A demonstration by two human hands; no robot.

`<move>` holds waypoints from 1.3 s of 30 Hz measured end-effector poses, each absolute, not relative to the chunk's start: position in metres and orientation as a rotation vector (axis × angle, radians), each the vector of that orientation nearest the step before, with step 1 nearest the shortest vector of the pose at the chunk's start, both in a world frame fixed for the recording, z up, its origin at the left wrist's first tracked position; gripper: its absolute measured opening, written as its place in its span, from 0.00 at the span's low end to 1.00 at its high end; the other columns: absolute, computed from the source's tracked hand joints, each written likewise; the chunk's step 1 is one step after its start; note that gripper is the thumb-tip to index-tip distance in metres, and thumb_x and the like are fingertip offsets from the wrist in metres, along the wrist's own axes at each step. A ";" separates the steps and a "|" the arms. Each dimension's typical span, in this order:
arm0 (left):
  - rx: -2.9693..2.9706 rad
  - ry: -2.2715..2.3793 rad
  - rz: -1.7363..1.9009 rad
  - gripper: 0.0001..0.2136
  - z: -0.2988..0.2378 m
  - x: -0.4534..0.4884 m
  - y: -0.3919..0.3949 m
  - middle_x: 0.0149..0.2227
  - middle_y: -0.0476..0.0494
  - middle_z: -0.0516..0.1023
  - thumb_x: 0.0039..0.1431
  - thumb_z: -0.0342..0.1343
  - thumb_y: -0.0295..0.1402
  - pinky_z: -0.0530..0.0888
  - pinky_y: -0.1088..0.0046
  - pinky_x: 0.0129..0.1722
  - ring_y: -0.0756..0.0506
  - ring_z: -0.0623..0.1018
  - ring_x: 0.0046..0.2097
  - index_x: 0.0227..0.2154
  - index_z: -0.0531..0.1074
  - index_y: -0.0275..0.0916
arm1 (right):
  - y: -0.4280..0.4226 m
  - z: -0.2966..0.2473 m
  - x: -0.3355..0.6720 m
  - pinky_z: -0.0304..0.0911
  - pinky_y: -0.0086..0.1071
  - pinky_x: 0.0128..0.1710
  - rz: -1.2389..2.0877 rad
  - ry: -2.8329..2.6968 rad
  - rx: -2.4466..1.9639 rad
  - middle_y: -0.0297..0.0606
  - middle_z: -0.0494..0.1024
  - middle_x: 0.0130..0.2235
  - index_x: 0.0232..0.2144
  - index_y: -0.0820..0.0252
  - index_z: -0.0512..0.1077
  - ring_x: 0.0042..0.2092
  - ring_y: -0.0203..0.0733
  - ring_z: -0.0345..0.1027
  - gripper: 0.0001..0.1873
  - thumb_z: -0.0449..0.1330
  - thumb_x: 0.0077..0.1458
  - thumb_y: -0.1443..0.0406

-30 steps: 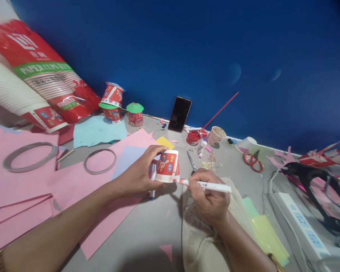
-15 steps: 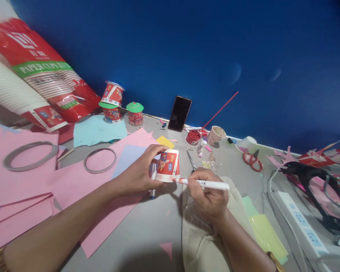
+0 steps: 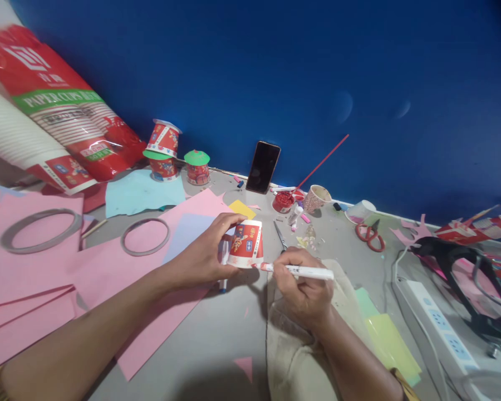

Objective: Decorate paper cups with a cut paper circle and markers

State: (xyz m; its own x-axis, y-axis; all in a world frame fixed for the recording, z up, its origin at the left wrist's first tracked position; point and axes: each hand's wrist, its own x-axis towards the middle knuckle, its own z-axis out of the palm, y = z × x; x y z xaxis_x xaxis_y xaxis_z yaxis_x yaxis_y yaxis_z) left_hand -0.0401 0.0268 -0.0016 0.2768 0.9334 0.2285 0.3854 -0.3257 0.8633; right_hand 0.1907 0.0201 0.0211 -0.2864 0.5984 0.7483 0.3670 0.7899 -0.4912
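Observation:
A short red and white paper cup (image 3: 245, 243) is held up above the table by my left hand (image 3: 206, 252), thumb below and fingers over its left side. My right hand (image 3: 304, 284) grips a white marker (image 3: 309, 272), its reddish tip against the pale band along the cup's lower edge. Small pinkish marks show on that band. Just behind the left fingers, a second marker with a blue end (image 3: 222, 285) is partly hidden. Scissors with open metal blades (image 3: 279, 236) lie beyond my right hand, their handles covered by it.
Pink paper (image 3: 167, 328) carries a tape ring (image 3: 145, 237) at left. Decorated cups (image 3: 163, 139), a phone (image 3: 263, 167) and a red pot (image 3: 283, 203) line the blue wall. Red-handled scissors (image 3: 369, 238) and a power strip (image 3: 442, 326) sit right; a beige cloth (image 3: 288, 340) lies under my right hand.
The whole view has shifted slightly. Both hands keep their hold on the cup and the marker, and the marker tip stays at the cup's lower band.

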 end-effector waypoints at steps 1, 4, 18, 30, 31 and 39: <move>1.857 1.187 1.003 0.38 -0.002 -0.040 0.027 0.65 0.39 0.66 0.52 0.71 0.35 0.75 0.50 0.65 0.34 0.73 0.66 0.64 0.60 0.50 | 0.020 0.021 0.191 0.63 0.28 0.24 0.271 -1.912 -0.732 0.31 0.77 0.24 0.28 0.56 0.72 0.23 0.35 0.70 0.11 0.57 0.63 0.70; 1.866 1.174 1.008 0.38 -0.001 -0.039 0.026 0.64 0.39 0.67 0.53 0.72 0.37 0.75 0.50 0.65 0.34 0.72 0.66 0.64 0.61 0.50 | 0.020 0.021 0.192 0.62 0.27 0.23 0.274 -1.927 -0.756 0.30 0.77 0.24 0.28 0.56 0.72 0.22 0.34 0.69 0.11 0.57 0.63 0.70; 1.921 1.135 1.033 0.37 -0.003 -0.041 0.027 0.66 0.40 0.65 0.54 0.68 0.29 0.76 0.52 0.65 0.36 0.71 0.66 0.65 0.59 0.50 | 0.019 0.020 0.193 0.63 0.27 0.23 0.359 -1.876 -0.854 0.30 0.78 0.24 0.28 0.56 0.73 0.22 0.34 0.70 0.11 0.58 0.63 0.68; 1.473 0.953 1.087 0.39 -0.006 -0.047 0.030 0.72 0.37 0.62 0.56 0.70 0.30 0.68 0.49 0.71 0.32 0.68 0.72 0.67 0.60 0.51 | 0.031 0.007 0.198 0.72 0.32 0.33 0.376 -1.861 -0.804 0.34 0.82 0.35 0.48 0.55 0.74 0.29 0.38 0.75 0.08 0.62 0.68 0.65; 1.427 0.908 1.099 0.39 -0.008 -0.048 0.031 0.73 0.38 0.62 0.56 0.70 0.31 0.68 0.50 0.71 0.32 0.67 0.73 0.67 0.60 0.52 | 0.032 0.007 0.197 0.72 0.32 0.33 0.352 -1.918 -0.768 0.34 0.82 0.35 0.49 0.54 0.73 0.30 0.38 0.74 0.10 0.64 0.66 0.65; 1.335 0.784 1.078 0.38 -0.006 -0.043 0.032 0.73 0.35 0.63 0.54 0.72 0.31 0.68 0.49 0.70 0.30 0.64 0.74 0.66 0.62 0.49 | 0.032 0.000 0.192 0.69 0.32 0.34 0.133 -2.060 -0.666 0.33 0.79 0.32 0.46 0.54 0.71 0.33 0.41 0.73 0.11 0.62 0.64 0.73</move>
